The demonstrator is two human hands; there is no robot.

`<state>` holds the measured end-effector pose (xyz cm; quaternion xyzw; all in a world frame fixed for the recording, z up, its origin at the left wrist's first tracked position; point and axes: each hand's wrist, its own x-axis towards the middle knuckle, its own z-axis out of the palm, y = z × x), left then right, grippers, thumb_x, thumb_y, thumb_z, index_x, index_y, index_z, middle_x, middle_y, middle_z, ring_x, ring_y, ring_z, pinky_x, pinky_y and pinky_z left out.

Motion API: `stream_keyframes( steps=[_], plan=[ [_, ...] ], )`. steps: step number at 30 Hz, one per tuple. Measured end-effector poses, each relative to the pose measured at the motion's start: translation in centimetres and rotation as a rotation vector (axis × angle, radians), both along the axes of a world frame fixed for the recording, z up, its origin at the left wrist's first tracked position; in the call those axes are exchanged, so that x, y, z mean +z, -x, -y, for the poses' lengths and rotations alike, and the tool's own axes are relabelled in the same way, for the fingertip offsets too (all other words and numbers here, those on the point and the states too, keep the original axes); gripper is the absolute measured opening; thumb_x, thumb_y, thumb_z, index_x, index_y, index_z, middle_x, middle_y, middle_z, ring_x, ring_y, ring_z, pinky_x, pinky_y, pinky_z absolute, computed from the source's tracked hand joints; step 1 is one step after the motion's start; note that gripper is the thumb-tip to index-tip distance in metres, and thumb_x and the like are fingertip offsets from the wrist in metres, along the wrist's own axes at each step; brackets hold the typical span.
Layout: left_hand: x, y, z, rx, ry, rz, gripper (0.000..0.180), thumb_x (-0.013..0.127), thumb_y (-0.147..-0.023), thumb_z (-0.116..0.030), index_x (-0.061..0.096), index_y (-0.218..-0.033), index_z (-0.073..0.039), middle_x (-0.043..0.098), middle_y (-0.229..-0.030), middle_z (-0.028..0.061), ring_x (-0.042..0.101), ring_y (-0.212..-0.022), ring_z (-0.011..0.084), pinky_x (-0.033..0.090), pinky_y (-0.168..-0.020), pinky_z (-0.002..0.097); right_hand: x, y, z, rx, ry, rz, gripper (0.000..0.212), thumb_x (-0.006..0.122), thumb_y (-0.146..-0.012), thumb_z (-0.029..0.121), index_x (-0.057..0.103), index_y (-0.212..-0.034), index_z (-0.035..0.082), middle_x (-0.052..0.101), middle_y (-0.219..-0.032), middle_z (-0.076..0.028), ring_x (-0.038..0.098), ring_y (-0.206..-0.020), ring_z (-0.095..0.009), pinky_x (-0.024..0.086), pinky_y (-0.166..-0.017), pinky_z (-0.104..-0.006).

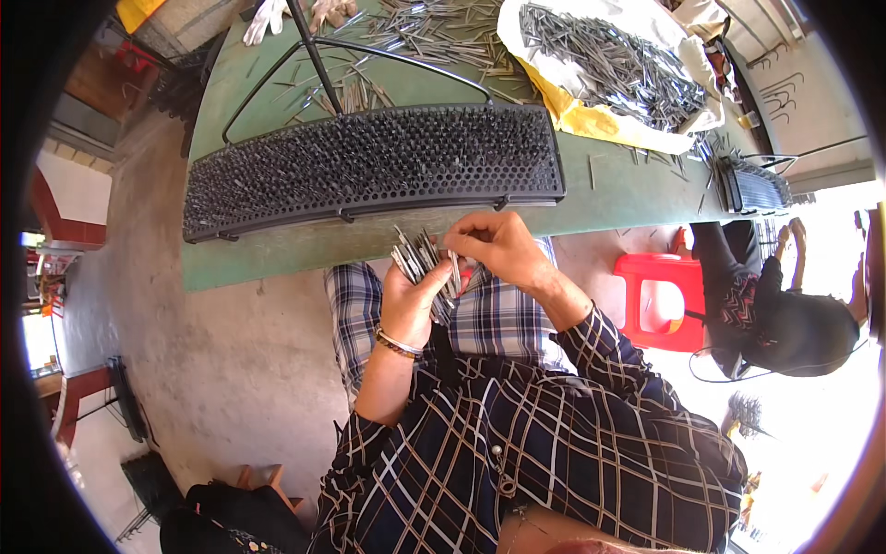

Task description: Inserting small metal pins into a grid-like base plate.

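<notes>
The left hand [409, 303] grips a bundle of thin metal strips [423, 262]; just beside it, the right hand [501, 247] pinches one strip [455, 270]. Beyond them, a black perforated rack [369, 166] rests on the tabletop [235, 261].

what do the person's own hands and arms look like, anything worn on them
The left hand and right hand are gloveless. Bracelets, one pale, one darker, circle the left wrist. The dark sleeves carry pale crisscross lines and leave the wrists bare.

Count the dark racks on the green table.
2: one long rack near the green table's front edge, a second rack at its right end. Others may be hidden.
</notes>
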<state>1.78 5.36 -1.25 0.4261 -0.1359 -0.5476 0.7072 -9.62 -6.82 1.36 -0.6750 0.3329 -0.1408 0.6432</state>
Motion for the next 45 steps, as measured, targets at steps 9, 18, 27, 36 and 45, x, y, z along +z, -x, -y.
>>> stream_keyframes(
  steps=[9,18,27,36,45],
  plan=[
    [-0.1,-0.3,-0.3,-0.007,-0.110,-0.171,0.030,0.061,-0.085,-0.001,0.050,-0.113,-0.002,0.061,-0.097,0.0090,0.065,-0.088,0.0236,0.059,-0.071,0.0389,1.6,-2.7,3.5,-0.339,0.262,0.345,0.019,0.063,-0.089,0.013,0.063,-0.101,-0.002,0.064,-0.083,-0.002,0.058,-0.075,-0.007,0.048,-0.069,-0.0212],
    [-0.4,-0.5,-0.7,-0.030,-0.109,-0.206,0.035,0.061,-0.086,-0.001,0.046,-0.117,-0.002,0.061,-0.098,0.0094,0.064,-0.091,0.0234,0.057,-0.075,0.0402,1.0,-3.3,5.1,-0.262,0.729,0.181,0.015,0.065,-0.085,0.008,0.065,-0.098,0.001,0.065,-0.084,-0.007,0.060,-0.073,-0.012,0.048,-0.067,-0.0243],
    [-0.2,-0.3,-0.6,-0.046,-0.116,-0.212,0.034,0.060,-0.086,0.000,0.046,-0.117,-0.002,0.061,-0.097,0.0096,0.064,-0.089,0.0233,0.057,-0.075,0.0393,1.4,-3.7,5.6,-0.114,0.887,0.233,0.013,0.064,-0.083,0.006,0.064,-0.095,0.000,0.064,-0.089,-0.012,0.064,-0.082,-0.025,0.050,-0.073,-0.0311],
    [0.3,-0.4,-0.7,-0.156,-0.128,-0.100,0.037,0.063,-0.085,-0.006,0.048,-0.119,-0.003,0.063,-0.098,0.0109,0.064,-0.083,0.0187,0.055,-0.066,0.0321,0.1,-3.5,5.7,-0.083,1.091,0.179,0.014,0.067,-0.079,0.008,0.067,-0.091,0.002,0.063,-0.091,-0.011,0.062,-0.084,-0.028,0.050,-0.075,-0.0353],
    [0.5,-0.4,-0.8,-0.215,-0.088,-0.042,0.044,0.064,-0.085,-0.008,0.047,-0.125,-0.003,0.063,-0.099,0.0094,0.062,-0.078,0.0141,0.052,-0.062,0.0270,0.0,-3.7,5.3,-0.143,1.175,0.141,0.012,0.069,-0.076,0.008,0.068,-0.087,0.003,0.063,-0.089,-0.010,0.061,-0.082,-0.027,0.049,-0.074,-0.0361]
  ],
)
